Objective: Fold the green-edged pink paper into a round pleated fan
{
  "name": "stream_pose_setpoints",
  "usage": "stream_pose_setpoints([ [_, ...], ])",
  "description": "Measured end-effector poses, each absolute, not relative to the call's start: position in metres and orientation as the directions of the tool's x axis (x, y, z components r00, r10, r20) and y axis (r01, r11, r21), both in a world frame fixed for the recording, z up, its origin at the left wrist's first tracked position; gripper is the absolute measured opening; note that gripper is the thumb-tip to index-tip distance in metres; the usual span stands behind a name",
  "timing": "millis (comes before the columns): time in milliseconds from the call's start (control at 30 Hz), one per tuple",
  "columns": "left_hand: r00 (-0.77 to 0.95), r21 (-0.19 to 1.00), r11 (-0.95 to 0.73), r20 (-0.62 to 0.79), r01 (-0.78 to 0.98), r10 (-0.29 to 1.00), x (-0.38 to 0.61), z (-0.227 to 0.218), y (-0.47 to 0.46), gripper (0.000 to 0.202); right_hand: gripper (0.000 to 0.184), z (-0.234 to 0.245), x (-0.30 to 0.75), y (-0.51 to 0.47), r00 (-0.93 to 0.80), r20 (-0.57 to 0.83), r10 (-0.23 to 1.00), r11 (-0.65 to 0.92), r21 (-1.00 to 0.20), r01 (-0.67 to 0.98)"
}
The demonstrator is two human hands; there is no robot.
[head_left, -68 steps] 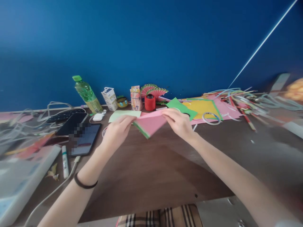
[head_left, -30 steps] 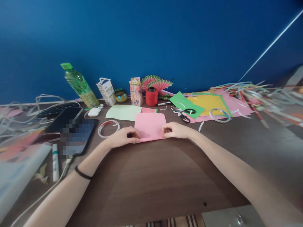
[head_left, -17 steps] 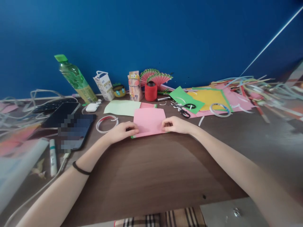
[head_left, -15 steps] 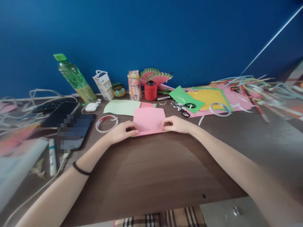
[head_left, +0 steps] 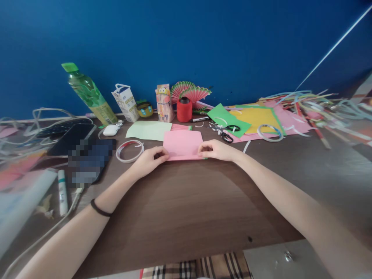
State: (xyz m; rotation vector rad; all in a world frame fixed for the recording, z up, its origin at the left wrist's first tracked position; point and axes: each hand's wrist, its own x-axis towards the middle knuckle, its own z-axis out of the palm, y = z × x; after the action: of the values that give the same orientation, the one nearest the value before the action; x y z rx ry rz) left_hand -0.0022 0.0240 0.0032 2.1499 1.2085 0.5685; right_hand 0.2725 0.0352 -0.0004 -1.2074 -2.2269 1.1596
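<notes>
A sheet of pink paper (head_left: 183, 142) lies on the brown desk in front of me, with a narrow fold along its near edge. My left hand (head_left: 151, 159) pinches the near left corner between thumb and fingers. At the near right corner, my right hand (head_left: 215, 150) grips the paper the same way, and a bit of green shows under its fingertips. Behind the pink paper rest a pale green sheet (head_left: 148, 130) and a pleated pink strip (head_left: 180, 127) with a green edge.
Scissors (head_left: 227, 136) and a green sheet (head_left: 229, 120) lie right of the paper, near a tape roll (head_left: 270, 133). Another tape roll (head_left: 130, 151) is by my left hand. Red thread spool (head_left: 184, 110), paper fans (head_left: 192, 93), carton (head_left: 126, 104) and green bottle (head_left: 88, 93) stand along the blue wall.
The pink paper's near edge has been turned up into a narrow fold, so the edge sits slightly farther away. Both hands have shifted slightly forward while keeping hold of the corners.
</notes>
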Motion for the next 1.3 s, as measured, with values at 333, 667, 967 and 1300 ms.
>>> stream_pose_setpoints([
  [333, 0.528, 0.659, -0.387, -0.018, 0.645, 0.849, -0.003, 0.006, 0.03, 0.021, 0.016, -0.002, 0.273, 0.038, -0.578, -0.074, 0.813, 0.315, -0.778, 0.544],
  [667, 0.611, 0.659, -0.415, -0.086, 0.628, 0.787, -0.006, 0.014, 0.032, 0.017, 0.02, -0.003, 0.272, 0.039, -0.57, -0.105, 0.815, 0.287, -0.781, 0.555],
  [967, 0.619, 0.656, -0.424, -0.086, 0.625, 0.781, -0.008, 0.012, 0.033, 0.016, 0.015, -0.002, 0.27, 0.038, -0.565, -0.095, 0.82, 0.301, -0.768, 0.565],
  [1300, 0.62, 0.654, -0.431, -0.075, 0.622, 0.781, -0.007, 0.009, 0.033, 0.014, 0.017, -0.003, 0.271, 0.037, -0.575, -0.101, 0.812, 0.296, -0.779, 0.553],
])
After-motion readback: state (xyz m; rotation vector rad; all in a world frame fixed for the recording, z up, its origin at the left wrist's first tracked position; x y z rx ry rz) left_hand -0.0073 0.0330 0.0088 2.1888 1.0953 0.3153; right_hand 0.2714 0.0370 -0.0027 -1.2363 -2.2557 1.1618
